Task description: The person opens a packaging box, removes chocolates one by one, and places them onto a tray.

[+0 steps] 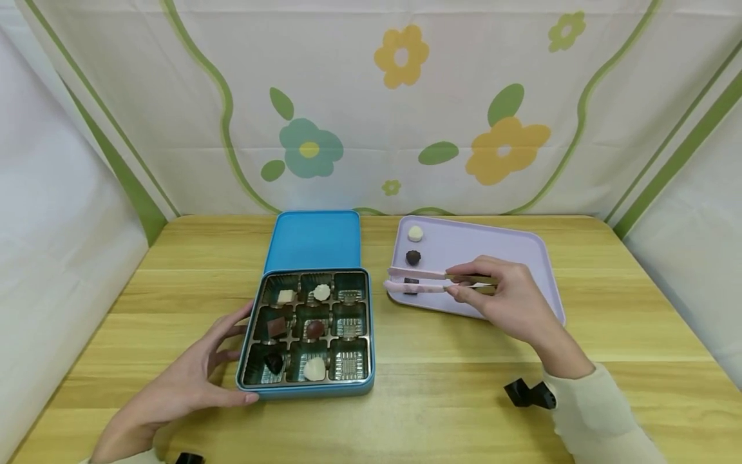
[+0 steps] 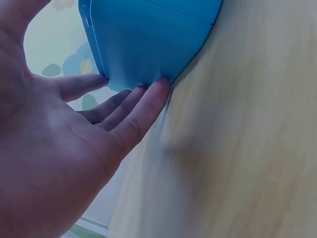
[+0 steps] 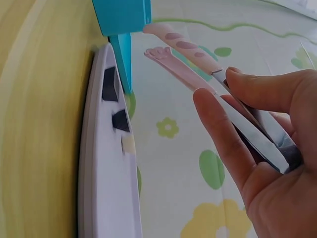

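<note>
My right hand [image 1: 507, 296] grips a pair of tongs [image 3: 190, 54] with metal handles and pink, paw-shaped tips. The tips stand apart with nothing between them, above a dark square chocolate [image 1: 411, 285] on the lilac tray [image 1: 493, 248]. Behind it on the tray sit a dark round chocolate [image 1: 413, 258] and a white one [image 1: 415, 233]. My left hand [image 1: 185, 386] touches the blue tin [image 1: 313, 390], thumb at the front corner, extended fingertips against its left side [image 2: 148, 54]. White, brown and dark chocolates lie in the left and middle columns of its divided insert [image 1: 350, 364].
A blue lid [image 1: 315, 238] lies behind the tin, close against it. The wooden table [image 1: 440, 393] ends at a flowered cloth [image 1: 359, 96] that hangs behind. Black pieces [image 1: 530, 394] show beside my right sleeve [image 1: 597, 412].
</note>
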Demonstrator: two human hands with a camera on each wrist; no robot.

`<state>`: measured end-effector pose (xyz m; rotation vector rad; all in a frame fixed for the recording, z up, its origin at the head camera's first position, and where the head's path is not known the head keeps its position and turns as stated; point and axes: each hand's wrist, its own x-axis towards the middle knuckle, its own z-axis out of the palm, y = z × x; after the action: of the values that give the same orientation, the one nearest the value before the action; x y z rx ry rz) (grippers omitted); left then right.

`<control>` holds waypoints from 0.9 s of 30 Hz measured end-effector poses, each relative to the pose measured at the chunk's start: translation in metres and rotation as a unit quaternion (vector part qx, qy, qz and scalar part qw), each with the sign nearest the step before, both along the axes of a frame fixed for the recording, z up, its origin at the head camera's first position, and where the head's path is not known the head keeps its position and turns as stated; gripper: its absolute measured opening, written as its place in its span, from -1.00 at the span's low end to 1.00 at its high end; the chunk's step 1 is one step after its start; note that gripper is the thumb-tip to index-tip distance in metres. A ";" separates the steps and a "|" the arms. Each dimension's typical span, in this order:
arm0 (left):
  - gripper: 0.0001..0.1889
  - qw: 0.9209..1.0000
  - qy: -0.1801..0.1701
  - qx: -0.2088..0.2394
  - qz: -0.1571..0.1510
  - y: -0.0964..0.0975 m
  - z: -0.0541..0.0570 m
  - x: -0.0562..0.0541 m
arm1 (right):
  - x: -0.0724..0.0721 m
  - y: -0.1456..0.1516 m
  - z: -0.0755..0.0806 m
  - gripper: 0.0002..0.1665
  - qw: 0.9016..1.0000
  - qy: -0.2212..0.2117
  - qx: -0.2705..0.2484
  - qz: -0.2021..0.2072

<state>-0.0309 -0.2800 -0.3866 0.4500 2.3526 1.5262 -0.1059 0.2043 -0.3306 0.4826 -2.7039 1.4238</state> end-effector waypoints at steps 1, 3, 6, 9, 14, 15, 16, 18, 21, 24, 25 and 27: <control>0.30 1.000 0.001 0.002 -0.001 0.000 0.000 0.000 | 0.000 -0.003 -0.001 -0.76 1.000 -0.006 -0.008 0.005; 0.31 1.000 0.001 0.008 -0.006 0.000 0.000 0.000 | 0.000 -0.009 -0.001 -0.77 1.000 -0.011 -0.018 0.013; 0.32 1.000 0.000 0.018 -0.011 0.000 0.000 -0.001 | -0.002 -0.020 -0.001 -0.77 0.999 -0.005 -0.024 0.024; 0.32 1.000 0.001 0.022 -0.014 0.000 -0.001 -0.001 | -0.006 -0.032 0.001 -0.76 0.999 0.015 -0.015 0.033; 0.32 1.000 0.001 0.015 -0.013 -0.001 -0.001 -0.001 | -0.013 -0.054 0.007 -0.74 0.997 0.045 0.005 0.057; 0.32 1.000 0.002 0.014 -0.013 -0.001 -0.001 0.000 | -0.014 -0.058 0.008 -0.75 0.997 0.048 0.009 0.064; 0.32 1.000 0.001 0.014 -0.013 -0.001 -0.002 0.000 | -0.015 -0.062 0.009 -0.76 0.996 0.049 0.012 0.071; 0.32 1.000 0.000 0.015 -0.014 0.000 -0.002 0.000 | -0.017 -0.070 0.010 -0.78 0.995 0.049 0.021 0.081; 0.32 1.000 0.000 0.016 -0.014 0.001 -0.002 0.001 | -0.021 -0.079 0.013 -0.79 0.994 0.048 0.031 0.094; 0.32 1.000 0.002 0.016 -0.015 0.002 -0.002 0.001 | -0.023 -0.087 0.015 -0.79 0.993 0.047 0.036 0.100; 0.31 1.000 0.002 0.016 -0.014 0.002 -0.002 0.001 | -0.024 -0.089 0.016 -0.78 0.993 0.045 0.036 0.102; 0.31 1.000 0.003 0.016 -0.015 0.002 -0.002 0.001 | -0.025 -0.093 0.016 -0.78 0.993 0.039 0.034 0.102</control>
<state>-0.0295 -0.2781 -0.3884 0.4953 2.3197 1.5524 -0.1308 0.1116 -0.3142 0.8223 -2.7138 1.3256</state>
